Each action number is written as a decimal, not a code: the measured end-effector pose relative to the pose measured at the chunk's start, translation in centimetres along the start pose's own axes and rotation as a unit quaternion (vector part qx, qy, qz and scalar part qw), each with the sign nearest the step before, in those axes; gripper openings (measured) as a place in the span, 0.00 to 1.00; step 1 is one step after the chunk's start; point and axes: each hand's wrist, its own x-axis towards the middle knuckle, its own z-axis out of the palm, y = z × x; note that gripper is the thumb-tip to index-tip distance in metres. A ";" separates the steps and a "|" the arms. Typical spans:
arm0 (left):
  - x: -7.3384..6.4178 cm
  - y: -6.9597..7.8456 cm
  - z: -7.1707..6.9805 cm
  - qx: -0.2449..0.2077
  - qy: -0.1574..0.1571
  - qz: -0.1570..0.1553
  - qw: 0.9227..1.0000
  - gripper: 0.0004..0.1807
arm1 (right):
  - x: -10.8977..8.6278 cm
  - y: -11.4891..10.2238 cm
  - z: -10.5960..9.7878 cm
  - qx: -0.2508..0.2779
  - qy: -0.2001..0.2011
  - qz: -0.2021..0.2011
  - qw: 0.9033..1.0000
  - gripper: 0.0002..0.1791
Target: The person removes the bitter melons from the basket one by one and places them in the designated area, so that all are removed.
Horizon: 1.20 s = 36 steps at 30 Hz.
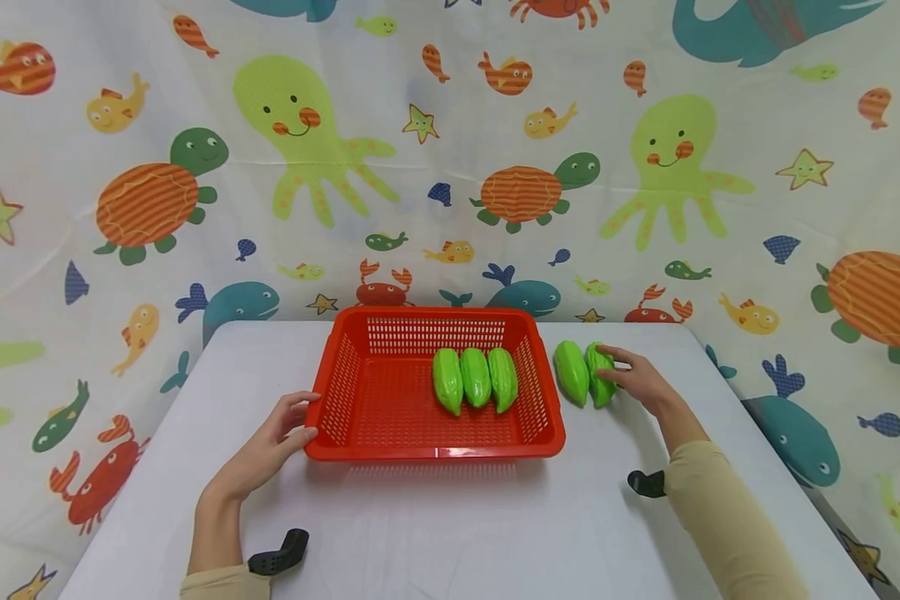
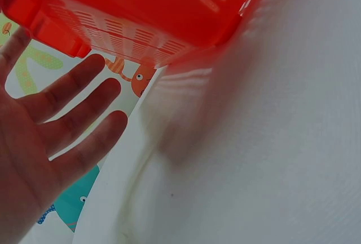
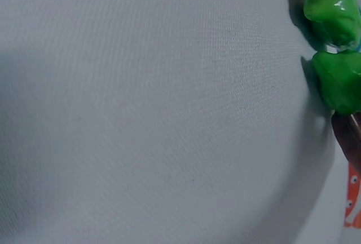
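A red plastic basket [image 1: 435, 454] sits mid-table with three glossy green ridged fruits [image 1: 476, 379] lying side by side in its right half. At its left rim is my left hand [image 1: 258, 446], thumb near the front corner; the left wrist view shows this hand [image 2: 51, 125] with several fingers straight and spread beneath the basket rim [image 2: 130, 7]. Right of the basket, two more such fruits lie on the table. My right hand [image 1: 641, 383] holds the right-hand green ridged fruit [image 1: 598, 392] with thumb and fingers; the other fruit [image 1: 571, 373] is close beside it.
The white table [image 1: 435, 533] extends around the basket on all sides. Behind and beside it hangs a curtain [image 1: 435, 275] printed with sea animals. A black wrist device [image 1: 279, 554] is on the left arm and another [image 1: 647, 483] on the right.
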 end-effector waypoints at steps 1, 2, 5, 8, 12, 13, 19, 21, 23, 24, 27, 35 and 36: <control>0.0 0.0 0.0 -0.001 0.000 0.000 1.000 0.34 | 0.0 0.0 0.0 0.001 -0.002 -0.001 1.000 0.37; 0.0 0.0 0.0 0.000 0.000 0.001 1.000 0.34 | 0.0 0.0 0.0 0.002 -0.004 -0.002 1.000 0.36; 0.0 0.1 0.1 -0.001 0.000 0.004 1.000 0.34 | -0.1 0.1 -0.1 0.008 -0.010 -0.007 1.000 0.36; 0.0 0.1 0.1 0.000 0.001 0.004 1.000 0.34 | -0.1 0.3 -0.1 0.012 -0.015 -0.010 1.000 0.36; 0.0 0.0 0.1 0.000 0.002 0.003 1.000 0.34 | 0.0 0.5 -0.1 0.018 -0.017 -0.013 1.000 0.37; 0.0 0.0 0.0 0.000 0.003 0.003 1.000 0.34 | 0.1 0.6 -0.1 0.020 -0.017 -0.014 1.000 0.37; 0.0 -0.1 0.0 -0.003 0.001 0.002 1.000 0.34 | 0.1 0.5 0.0 0.032 -0.018 -0.020 0.999 0.37; 0.0 -0.1 0.0 -0.004 0.000 0.001 1.000 0.34 | -0.1 0.4 0.0 0.035 -0.016 -0.022 0.999 0.37; 0.0 -0.1 0.0 -0.006 0.000 0.001 1.000 0.34 | -0.2 0.4 -0.1 0.035 -0.014 -0.024 0.999 0.37; 0.0 -0.1 0.0 -0.007 -0.001 0.002 1.000 0.34 | -0.3 0.4 -0.1 0.034 -0.014 -0.024 0.999 0.37; 0.0 -0.1 0.1 -0.005 0.001 0.002 1.000 0.34 | -0.3 0.5 -0.1 0.032 -0.013 -0.023 0.999 0.38; 0.2 -0.2 0.0 -0.001 0.002 -0.005 1.000 0.33 | -0.1 0.8 -0.1 0.031 -0.012 -0.022 0.999 0.41; 0.2 -0.2 0.0 -0.002 0.001 -0.003 1.000 0.33 | -0.1 0.9 -0.1 0.028 -0.010 -0.023 0.999 0.41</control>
